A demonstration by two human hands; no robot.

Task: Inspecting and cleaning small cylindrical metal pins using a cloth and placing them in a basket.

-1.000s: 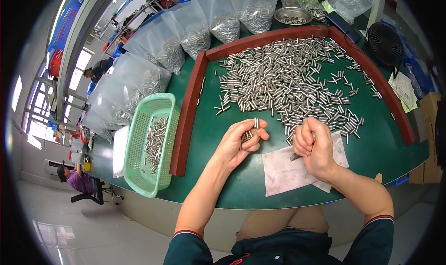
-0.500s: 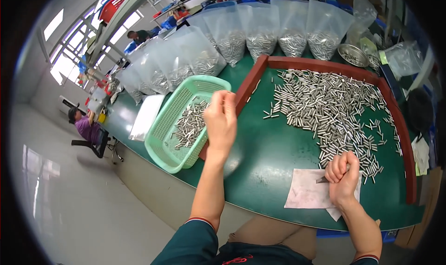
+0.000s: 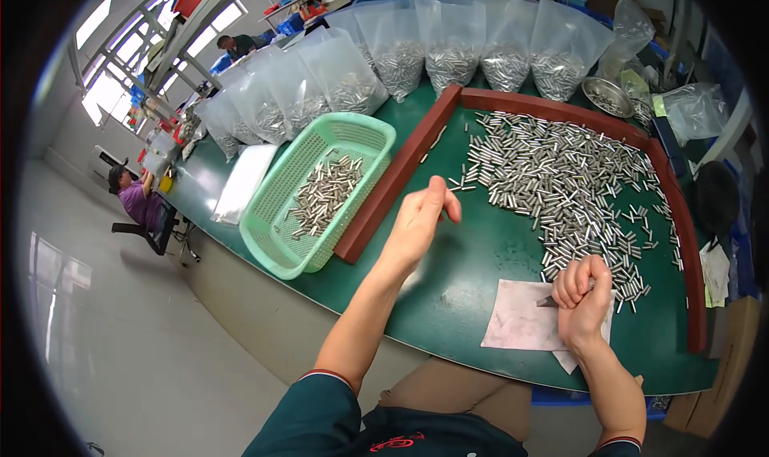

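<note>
My left hand (image 3: 418,221) hovers over the green tabletop, just right of the red-brown wooden rail (image 3: 392,189). Its thumb and forefinger are apart, and nothing shows between them; the other fingers are partly hidden. My right hand (image 3: 583,301) is closed around a slim grey metal tool (image 3: 547,301), whose flat tip sticks out to the left above a stained whitish cloth (image 3: 513,321). Beyond that hand spreads a big heap of short metal pins (image 3: 561,177). More pins (image 3: 327,197) lie inside the light green plastic basket (image 3: 260,229), left of the rail.
Clear plastic bags of pins (image 3: 452,52) stand along the back. A metal bowl (image 3: 606,96) sits at the back right, and a white flat packet (image 3: 247,185) lies left of the basket. One person in purple (image 3: 142,201) sits far left; another works farther back.
My left hand has moved right, from the basket's edge to over the tabletop, and its thumb and forefinger have parted. My right hand keeps its grip on the tool.
</note>
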